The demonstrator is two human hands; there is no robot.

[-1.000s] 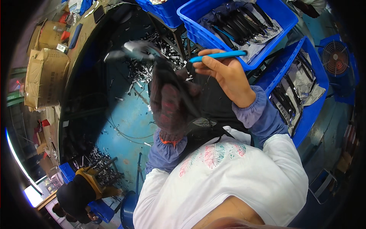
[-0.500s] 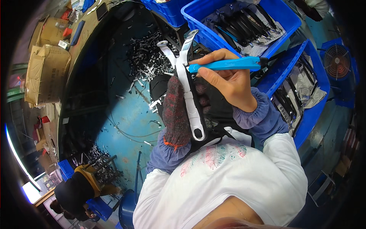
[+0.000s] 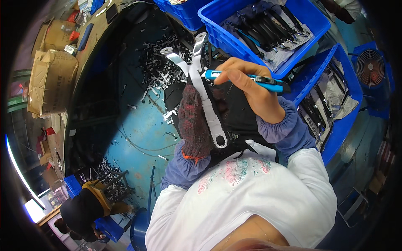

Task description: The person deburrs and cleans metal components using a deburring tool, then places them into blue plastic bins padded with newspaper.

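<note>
**Trimming a white plastic part with a blue knife over a parts bench**

We take the white forked part as our landmark. A second ago it was a blur swinging above the lap; half a second ago it had come upright in the gloved hand; now it lies steady, its two prongs pointing away from the body and its ringed end toward the chest. We judge that the part has been brought into position and that the blade is now meeting it, so the trimming stroke appears to be under way.

The left hand, in a dark red knitted glove, is closed around the left side of the part and grips it along its stem. The right hand, bare, lies just right of the part and is closed in a firm grip on a blue utility knife; the knife's tip touches the part near the fork, while its dark end points right.

Beyond the prongs lies a heap of pale offcuts on the dark bench. To the right of the part stand blue crates holding dark finished pieces, and a small fan farther right. Far below and left of the part another person crouches.
</note>
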